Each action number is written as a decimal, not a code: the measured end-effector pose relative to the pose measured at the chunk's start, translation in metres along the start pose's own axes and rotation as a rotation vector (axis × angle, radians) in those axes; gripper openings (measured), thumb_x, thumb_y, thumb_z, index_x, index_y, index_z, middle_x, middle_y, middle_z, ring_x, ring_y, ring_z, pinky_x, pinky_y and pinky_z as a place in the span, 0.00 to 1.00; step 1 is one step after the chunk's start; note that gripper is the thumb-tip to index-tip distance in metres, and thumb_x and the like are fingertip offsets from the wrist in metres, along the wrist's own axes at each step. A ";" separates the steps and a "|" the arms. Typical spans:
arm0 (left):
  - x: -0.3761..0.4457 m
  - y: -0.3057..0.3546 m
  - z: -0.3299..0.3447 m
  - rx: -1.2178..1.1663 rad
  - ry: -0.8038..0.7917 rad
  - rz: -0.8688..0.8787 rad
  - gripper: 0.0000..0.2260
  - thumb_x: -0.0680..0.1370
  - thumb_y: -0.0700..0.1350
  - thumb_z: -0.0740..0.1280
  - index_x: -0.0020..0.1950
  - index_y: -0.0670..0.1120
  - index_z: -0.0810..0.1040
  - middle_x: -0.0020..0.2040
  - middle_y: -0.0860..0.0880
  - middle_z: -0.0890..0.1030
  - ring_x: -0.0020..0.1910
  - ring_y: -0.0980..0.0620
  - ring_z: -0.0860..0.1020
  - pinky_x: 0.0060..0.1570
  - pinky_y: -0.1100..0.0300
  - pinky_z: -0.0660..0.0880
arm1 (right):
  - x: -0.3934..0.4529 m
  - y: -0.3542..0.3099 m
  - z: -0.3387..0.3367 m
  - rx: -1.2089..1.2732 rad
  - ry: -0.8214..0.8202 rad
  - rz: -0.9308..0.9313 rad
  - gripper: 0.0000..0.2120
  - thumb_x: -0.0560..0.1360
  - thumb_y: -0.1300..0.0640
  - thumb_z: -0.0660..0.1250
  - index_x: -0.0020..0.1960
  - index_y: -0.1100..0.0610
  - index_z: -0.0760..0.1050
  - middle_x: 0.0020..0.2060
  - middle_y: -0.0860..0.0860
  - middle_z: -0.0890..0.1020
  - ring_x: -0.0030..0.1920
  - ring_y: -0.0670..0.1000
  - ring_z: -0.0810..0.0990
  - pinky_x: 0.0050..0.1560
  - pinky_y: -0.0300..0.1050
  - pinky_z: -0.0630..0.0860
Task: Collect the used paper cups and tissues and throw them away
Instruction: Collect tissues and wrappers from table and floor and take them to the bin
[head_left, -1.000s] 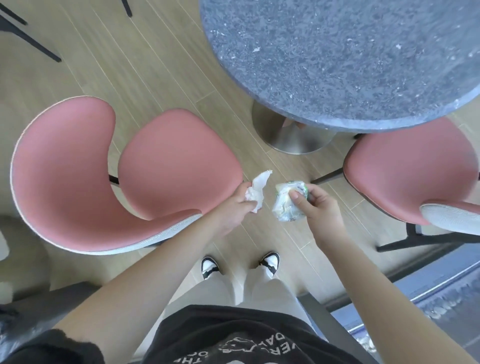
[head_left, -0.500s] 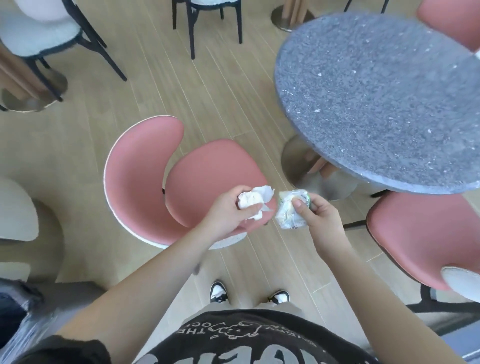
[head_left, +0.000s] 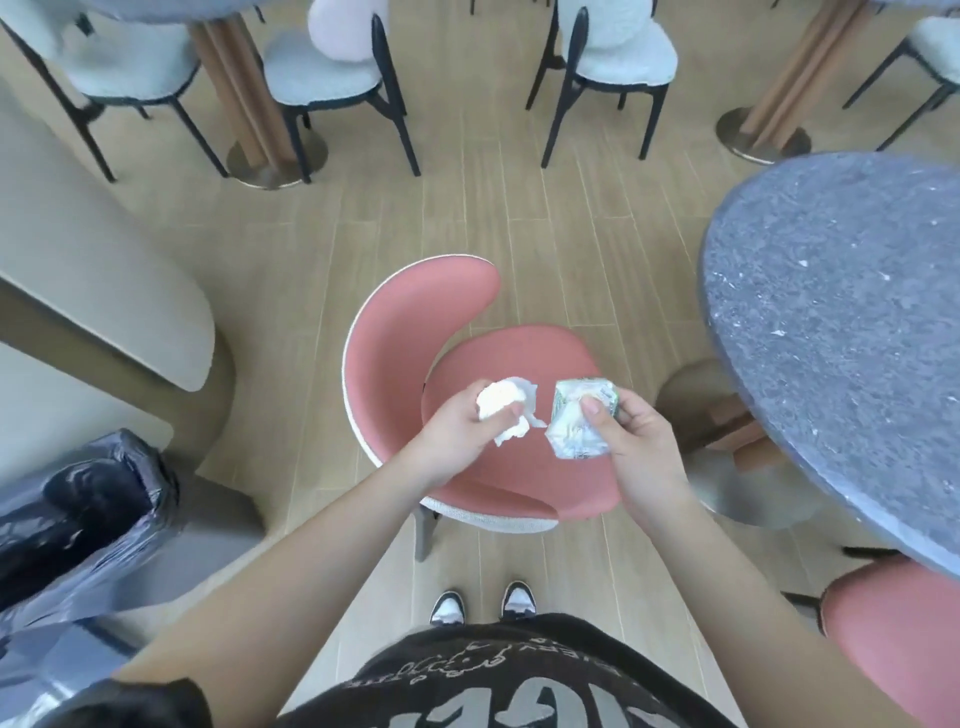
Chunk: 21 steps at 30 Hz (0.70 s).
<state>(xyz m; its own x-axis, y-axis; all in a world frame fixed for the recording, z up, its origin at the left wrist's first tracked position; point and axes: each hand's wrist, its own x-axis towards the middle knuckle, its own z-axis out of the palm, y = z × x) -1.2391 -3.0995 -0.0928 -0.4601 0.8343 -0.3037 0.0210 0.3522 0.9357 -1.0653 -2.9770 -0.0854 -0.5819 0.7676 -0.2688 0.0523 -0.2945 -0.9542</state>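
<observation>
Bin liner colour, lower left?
Black, glossy: the bin liner shows in the head view, the only view, at the lower left edge.

Pink chair (head_left: 509, 415) at centre; grey speckled round table (head_left: 841, 332) to its right, black-lined bin (head_left: 78, 525) well left, pale chairs (head_left: 613, 52) beyond.

Black bin bag (head_left: 78, 530) cut off by the left edge, its contents unseen, grey speckled desk (head_left: 841, 332) cropped at right, second pink chair (head_left: 893, 639) cut by the corner, shirt print (head_left: 493, 675) unreadable, crushed cup's (head_left: 576, 423) label too blurred to read
</observation>
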 end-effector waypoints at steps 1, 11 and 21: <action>-0.003 0.000 -0.002 -0.017 0.033 -0.004 0.08 0.83 0.48 0.68 0.54 0.42 0.77 0.38 0.54 0.80 0.36 0.56 0.76 0.38 0.57 0.73 | 0.005 -0.002 0.005 -0.013 -0.037 0.003 0.09 0.74 0.51 0.74 0.52 0.51 0.84 0.48 0.53 0.88 0.47 0.49 0.87 0.46 0.40 0.81; -0.062 -0.021 -0.048 -0.242 0.372 -0.037 0.08 0.82 0.42 0.63 0.59 0.49 0.80 0.47 0.53 0.85 0.46 0.57 0.84 0.48 0.67 0.77 | 0.035 0.004 0.084 -0.095 -0.406 0.091 0.06 0.79 0.59 0.68 0.56 0.55 0.79 0.45 0.47 0.87 0.45 0.46 0.85 0.47 0.38 0.80; -0.175 -0.064 -0.114 -0.378 0.787 -0.086 0.09 0.78 0.34 0.58 0.43 0.47 0.72 0.33 0.54 0.75 0.30 0.55 0.72 0.34 0.67 0.69 | -0.007 0.033 0.214 -0.229 -0.688 0.136 0.08 0.83 0.55 0.63 0.56 0.48 0.80 0.52 0.48 0.87 0.55 0.51 0.84 0.63 0.59 0.77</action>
<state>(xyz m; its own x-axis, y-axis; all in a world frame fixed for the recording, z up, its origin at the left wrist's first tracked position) -1.2617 -3.3162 -0.0788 -0.9282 0.2276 -0.2944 -0.2733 0.1198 0.9544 -1.2327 -3.1140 -0.0865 -0.9317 0.1796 -0.3156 0.2847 -0.1781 -0.9419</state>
